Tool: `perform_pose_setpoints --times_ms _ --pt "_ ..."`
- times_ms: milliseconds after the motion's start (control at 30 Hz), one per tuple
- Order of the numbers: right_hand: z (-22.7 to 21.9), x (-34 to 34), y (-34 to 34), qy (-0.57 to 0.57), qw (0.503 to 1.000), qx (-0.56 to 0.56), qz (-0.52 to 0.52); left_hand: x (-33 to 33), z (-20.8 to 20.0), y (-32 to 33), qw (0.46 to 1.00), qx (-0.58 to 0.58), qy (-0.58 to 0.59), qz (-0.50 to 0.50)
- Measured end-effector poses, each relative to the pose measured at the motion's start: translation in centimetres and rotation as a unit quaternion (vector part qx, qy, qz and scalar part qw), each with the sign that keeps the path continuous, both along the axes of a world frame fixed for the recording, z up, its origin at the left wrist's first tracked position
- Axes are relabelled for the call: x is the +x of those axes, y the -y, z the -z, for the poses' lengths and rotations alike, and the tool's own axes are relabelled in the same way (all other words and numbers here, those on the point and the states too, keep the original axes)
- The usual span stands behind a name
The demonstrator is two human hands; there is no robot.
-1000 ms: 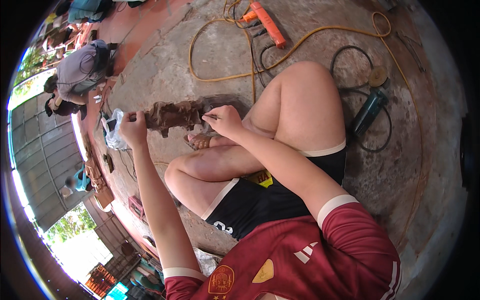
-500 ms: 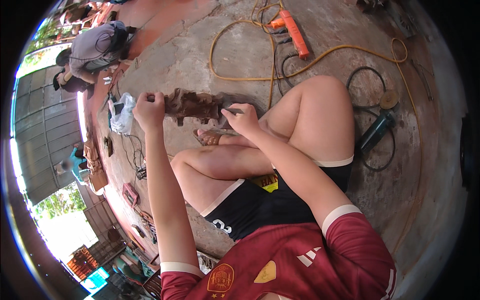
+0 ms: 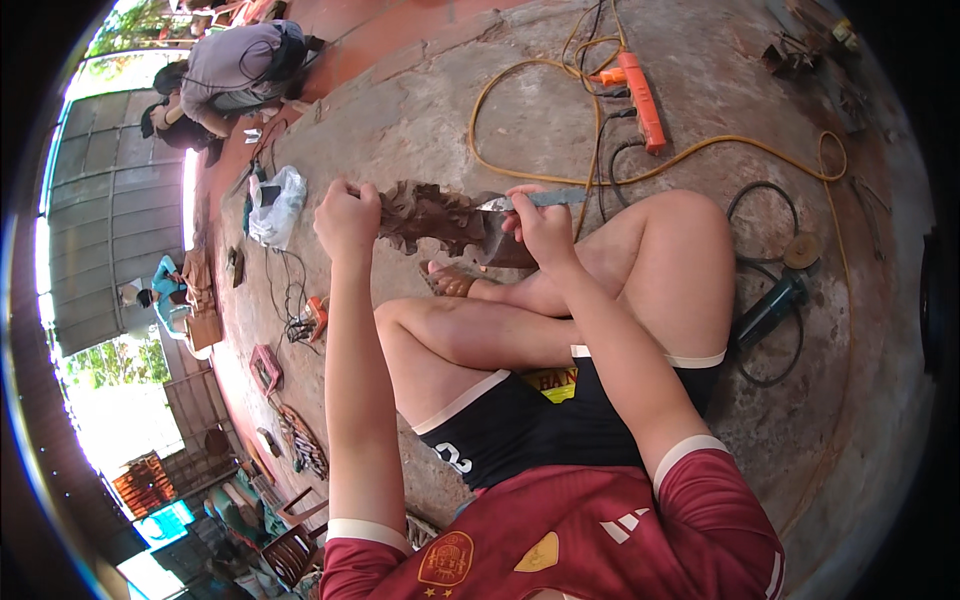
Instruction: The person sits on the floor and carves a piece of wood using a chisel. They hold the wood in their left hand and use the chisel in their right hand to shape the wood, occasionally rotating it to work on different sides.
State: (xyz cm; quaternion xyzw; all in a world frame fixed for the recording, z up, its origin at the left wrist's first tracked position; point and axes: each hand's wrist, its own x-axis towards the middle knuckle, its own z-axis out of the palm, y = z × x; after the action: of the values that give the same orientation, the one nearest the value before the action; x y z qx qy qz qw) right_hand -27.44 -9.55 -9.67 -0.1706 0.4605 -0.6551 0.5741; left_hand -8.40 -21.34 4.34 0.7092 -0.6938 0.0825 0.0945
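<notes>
A dark brown carved wooden piece point(image 3: 432, 216), with rough, deeply cut relief, is held out above my crossed legs. My left hand point(image 3: 349, 216) is closed around its left end. On the other side, my right hand point(image 3: 545, 226) grips a flat, narrow grey tool point(image 3: 562, 198) whose pale tip reaches the right part of the carving. Whether that tool is a blade or a file is not clear. The carving's smoother right end point(image 3: 508, 246) sits partly behind my right hand, near my foot point(image 3: 452, 280).
An orange power strip point(image 3: 640, 103) with a yellow cord lies ahead to the right. By my right knee rests a dark green power tool point(image 3: 772, 312) with a disc. A white plastic bag point(image 3: 278, 208) lies to the left. Another person point(image 3: 245, 66) bends over at the far left.
The view has shifted, moving the scene right and down. The carving looks turned, and the tool in my right hand now shows more of its length. Both hands keep their hold.
</notes>
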Motion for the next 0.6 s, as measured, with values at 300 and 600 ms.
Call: perform_pose_setpoints --times_ms 300,600 --pt "-3.2 0.0 -0.7 0.098 0.99 -0.064 -0.076 -0.9 -1.0 -1.2 0.997 0.046 -0.036 0.057" --pt "-3.6 -2.3 -0.4 0.059 0.992 -0.099 -0.048 -4.8 -3.3 -2.1 0.959 0.21 -0.067 0.177"
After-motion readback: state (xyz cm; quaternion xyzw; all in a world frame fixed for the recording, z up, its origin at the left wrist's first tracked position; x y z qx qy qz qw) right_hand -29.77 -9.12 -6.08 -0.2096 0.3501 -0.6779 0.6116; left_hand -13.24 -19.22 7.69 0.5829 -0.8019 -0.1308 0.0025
